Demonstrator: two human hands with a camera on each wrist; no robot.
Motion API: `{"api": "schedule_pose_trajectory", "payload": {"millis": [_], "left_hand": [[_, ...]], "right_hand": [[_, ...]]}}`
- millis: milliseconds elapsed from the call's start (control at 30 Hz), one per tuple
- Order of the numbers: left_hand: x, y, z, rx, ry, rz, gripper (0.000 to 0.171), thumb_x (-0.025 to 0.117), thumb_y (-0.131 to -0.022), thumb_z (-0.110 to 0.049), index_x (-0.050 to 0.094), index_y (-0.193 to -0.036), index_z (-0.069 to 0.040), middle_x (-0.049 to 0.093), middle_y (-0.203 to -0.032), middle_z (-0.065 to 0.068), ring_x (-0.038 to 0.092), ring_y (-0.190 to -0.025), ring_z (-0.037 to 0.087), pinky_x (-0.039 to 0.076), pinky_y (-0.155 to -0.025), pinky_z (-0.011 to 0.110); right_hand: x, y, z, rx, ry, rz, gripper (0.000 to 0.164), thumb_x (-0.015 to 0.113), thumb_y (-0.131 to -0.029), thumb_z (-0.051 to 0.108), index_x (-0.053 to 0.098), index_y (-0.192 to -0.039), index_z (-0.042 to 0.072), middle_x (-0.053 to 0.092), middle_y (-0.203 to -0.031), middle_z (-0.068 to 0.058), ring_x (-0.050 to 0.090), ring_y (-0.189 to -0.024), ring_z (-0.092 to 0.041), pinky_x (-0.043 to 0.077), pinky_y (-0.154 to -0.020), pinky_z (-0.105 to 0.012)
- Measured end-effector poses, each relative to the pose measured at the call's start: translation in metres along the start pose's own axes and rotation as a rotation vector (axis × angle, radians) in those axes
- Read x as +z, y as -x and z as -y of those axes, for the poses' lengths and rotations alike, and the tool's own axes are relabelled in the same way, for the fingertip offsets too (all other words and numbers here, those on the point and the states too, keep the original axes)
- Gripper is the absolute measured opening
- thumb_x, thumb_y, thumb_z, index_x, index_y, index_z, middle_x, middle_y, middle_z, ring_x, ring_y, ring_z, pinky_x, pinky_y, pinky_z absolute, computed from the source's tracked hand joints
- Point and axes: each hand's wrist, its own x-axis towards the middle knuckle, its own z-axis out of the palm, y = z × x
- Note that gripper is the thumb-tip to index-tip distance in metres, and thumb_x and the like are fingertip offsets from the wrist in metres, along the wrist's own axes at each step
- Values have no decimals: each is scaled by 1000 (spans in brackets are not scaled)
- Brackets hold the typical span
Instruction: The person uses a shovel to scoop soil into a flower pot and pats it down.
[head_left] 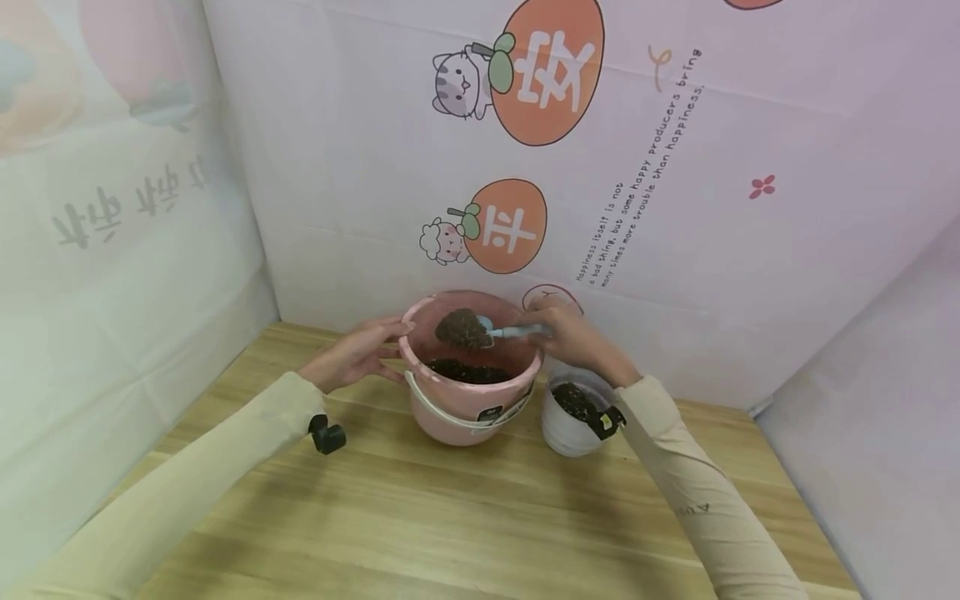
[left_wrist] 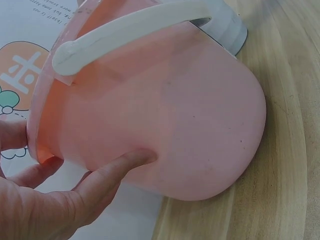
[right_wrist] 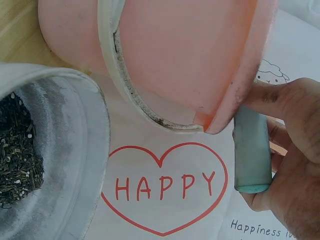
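Observation:
A pink bucket with a white handle and dark soil inside stands near the back wall. My left hand grips the bucket's rim from the left; in the left wrist view its thumb presses the outer wall. With the right hand I hold a small trowel by its blue-grey handle. A heap of brown soil lies on the blade, over the bucket's opening. Right of the bucket stands a white pot, partly filled with dark soil, under my right forearm.
Everything stands on a wood-grain tabletop. White printed cloth hangs close behind the bucket, with more cloth along the right side and the left. The bucket's white handle hangs down over its front.

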Motion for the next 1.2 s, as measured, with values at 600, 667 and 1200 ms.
{"api": "schedule_pose_trajectory", "payload": {"millis": [600, 667, 1200], "left_hand": [[0, 3, -2, 5, -12, -22, 60, 42, -113, -22, 21, -165, -1, 51, -115, 9, 58, -125, 36, 61, -97, 57], [0, 3, -2, 3, -13, -23, 60, 42, -113, -22, 22, -165, -1, 50, -108, 5, 60, -119, 30, 61, -96, 57], [0, 2, 0, -1, 11, -7, 62, 41, -113, -21, 17, -166, -2, 25, -167, 26, 33, -150, 51, 59, -100, 60]], "right_hand": [[-18, 15, -8, 7, 21, -63, 29, 84, -85, 1, 81, -113, 5, 74, -99, -10, 63, -94, -27, 52, -83, -43], [-21, 18, -9, 16, 24, -62, 29, 84, -85, 2, 81, -113, 4, 73, -99, -10, 63, -93, -27, 53, -82, -43], [-45, 41, -22, 86, 67, -40, 27, 80, -89, 0, 79, -115, 6, 73, -101, -8, 62, -94, -25, 52, -80, -40]]}}
